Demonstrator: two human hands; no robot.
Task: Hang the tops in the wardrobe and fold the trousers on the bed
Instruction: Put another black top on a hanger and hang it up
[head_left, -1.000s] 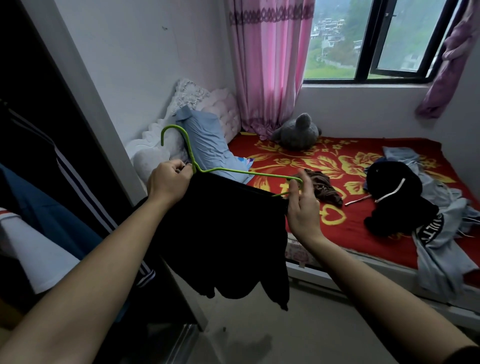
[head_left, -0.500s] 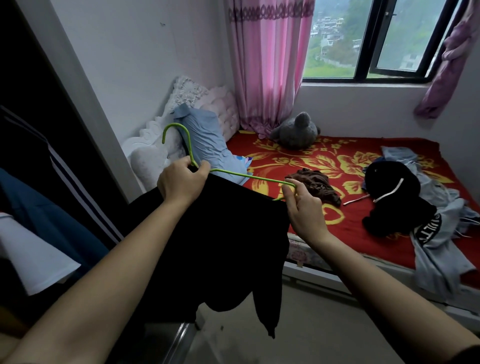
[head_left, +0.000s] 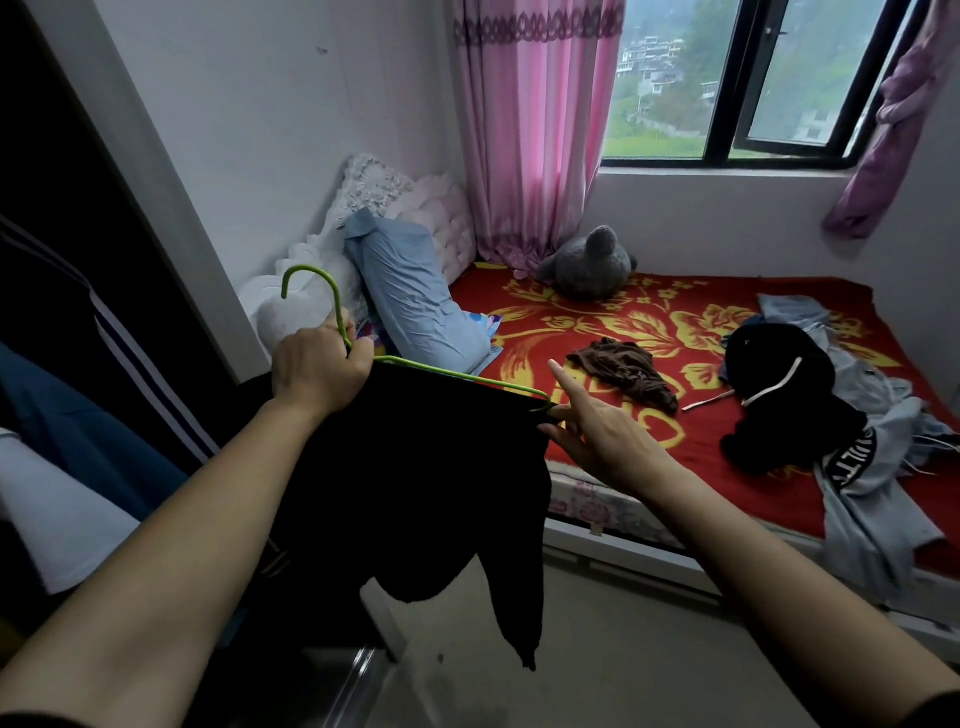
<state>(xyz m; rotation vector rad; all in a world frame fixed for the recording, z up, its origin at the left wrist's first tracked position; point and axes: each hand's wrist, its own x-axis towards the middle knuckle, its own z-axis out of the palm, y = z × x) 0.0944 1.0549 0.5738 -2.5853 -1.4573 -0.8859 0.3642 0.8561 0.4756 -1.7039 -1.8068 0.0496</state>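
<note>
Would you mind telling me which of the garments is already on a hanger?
The black top draped over the green hanger held in the left hand; the brown, black and grey garments lie loose on the bed.

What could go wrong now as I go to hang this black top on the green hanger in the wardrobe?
The black top looks unevenly draped on the green hanger; one part dangles low, so it might slide off. Only the left hand grips the hanger, by its neck, while the right hand has fingers open at the hanger's end, so that end could tip.
</note>
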